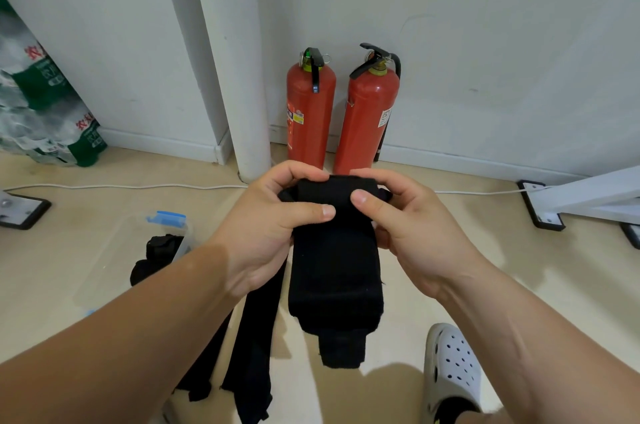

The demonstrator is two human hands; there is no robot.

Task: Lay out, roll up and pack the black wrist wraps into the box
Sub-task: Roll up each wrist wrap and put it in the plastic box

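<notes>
A black wrist wrap [335, 271] hangs in the air in front of me, its top end curled over into the start of a roll. My left hand [273, 226] pinches the roll's left side, thumb across the front. My right hand [408, 222] grips the right side, thumb pressed on the top fold. More black wrap strips [254, 347] trail down to the floor below my left wrist. A clear plastic box [114, 250] with a blue latch stands on the floor at the left, with a rolled black wrap [161, 245] inside.
Two red fire extinguishers [310, 112] stand against the white wall beside a white pipe [239, 77]. A pack of water bottles [41, 105] leans at the left. A white cable [121, 186] runs along the floor. A white clog [450, 368] is at the lower right; table feet [543, 205] at the right.
</notes>
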